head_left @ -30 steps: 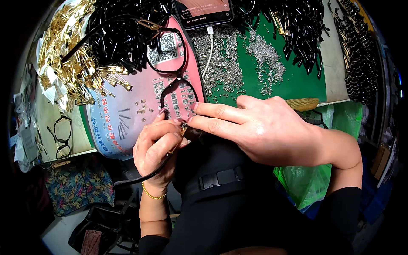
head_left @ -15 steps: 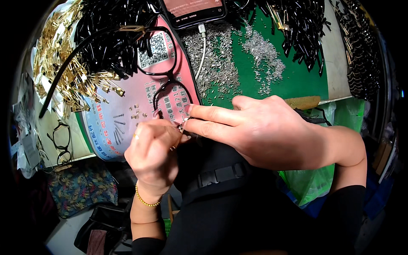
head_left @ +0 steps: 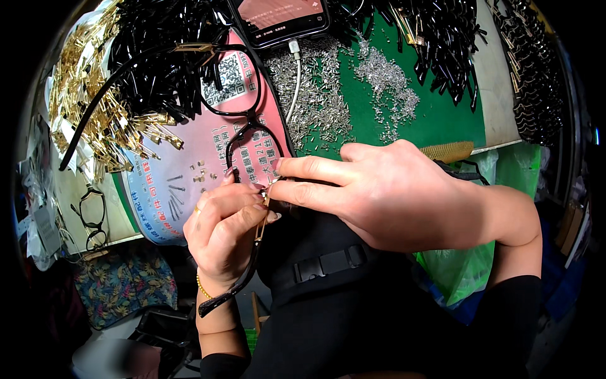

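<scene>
1. The left hand (head_left: 221,227) pinches a slim black-and-gold eyeglass temple (head_left: 245,278), its dark tip trailing behind the grip.
2. The right hand (head_left: 404,196) extends two fingers to the near end of the glossy black eyeglass frame (head_left: 251,118) ahead; I cannot tell whether it grips.
3. Tiny silver metal pieces (head_left: 386,82) lie beyond both.
</scene>
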A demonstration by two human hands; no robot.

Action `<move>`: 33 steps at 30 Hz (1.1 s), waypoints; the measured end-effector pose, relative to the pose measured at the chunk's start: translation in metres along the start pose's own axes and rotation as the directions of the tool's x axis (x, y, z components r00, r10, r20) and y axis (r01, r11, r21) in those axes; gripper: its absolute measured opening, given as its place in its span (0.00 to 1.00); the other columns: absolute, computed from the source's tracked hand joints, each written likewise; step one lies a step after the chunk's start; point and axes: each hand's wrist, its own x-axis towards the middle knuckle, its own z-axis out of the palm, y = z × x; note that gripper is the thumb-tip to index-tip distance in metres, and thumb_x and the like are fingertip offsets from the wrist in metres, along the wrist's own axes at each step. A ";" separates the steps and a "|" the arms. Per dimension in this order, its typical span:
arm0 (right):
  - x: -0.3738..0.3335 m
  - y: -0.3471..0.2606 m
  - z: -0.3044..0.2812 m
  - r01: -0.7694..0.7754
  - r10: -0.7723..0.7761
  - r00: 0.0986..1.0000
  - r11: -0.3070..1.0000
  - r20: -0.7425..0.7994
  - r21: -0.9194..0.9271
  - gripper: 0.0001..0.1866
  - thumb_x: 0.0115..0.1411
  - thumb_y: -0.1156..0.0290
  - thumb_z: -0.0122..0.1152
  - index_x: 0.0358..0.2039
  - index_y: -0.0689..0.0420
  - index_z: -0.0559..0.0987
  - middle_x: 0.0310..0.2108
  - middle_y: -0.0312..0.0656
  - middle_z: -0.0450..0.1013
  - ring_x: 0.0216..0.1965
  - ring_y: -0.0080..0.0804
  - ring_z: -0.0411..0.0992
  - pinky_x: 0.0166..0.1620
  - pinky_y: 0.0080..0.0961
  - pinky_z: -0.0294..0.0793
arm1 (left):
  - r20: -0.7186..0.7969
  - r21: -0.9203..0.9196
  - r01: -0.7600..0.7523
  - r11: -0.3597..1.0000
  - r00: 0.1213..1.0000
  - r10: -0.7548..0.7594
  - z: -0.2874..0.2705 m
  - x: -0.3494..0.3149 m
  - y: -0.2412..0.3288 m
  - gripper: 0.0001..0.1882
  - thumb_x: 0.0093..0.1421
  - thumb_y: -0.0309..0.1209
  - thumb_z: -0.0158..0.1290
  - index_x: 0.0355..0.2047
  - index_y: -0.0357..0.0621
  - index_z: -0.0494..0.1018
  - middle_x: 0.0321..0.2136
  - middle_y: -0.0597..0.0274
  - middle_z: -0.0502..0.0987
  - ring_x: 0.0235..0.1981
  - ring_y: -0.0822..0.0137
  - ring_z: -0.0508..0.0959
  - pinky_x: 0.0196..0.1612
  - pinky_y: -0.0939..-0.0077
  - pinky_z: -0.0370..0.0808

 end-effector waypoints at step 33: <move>-0.009 -0.001 0.005 -0.415 0.374 0.887 0.387 0.271 0.824 0.11 0.68 0.72 0.56 0.47 0.64 0.75 0.31 0.37 0.78 0.20 0.13 0.67 0.25 0.14 0.66 | -0.626 0.601 0.700 0.385 0.712 -0.318 -0.133 -0.005 -0.035 0.15 0.63 0.40 0.59 0.44 0.45 0.79 0.32 0.58 0.79 0.28 0.59 0.80 0.40 0.60 0.76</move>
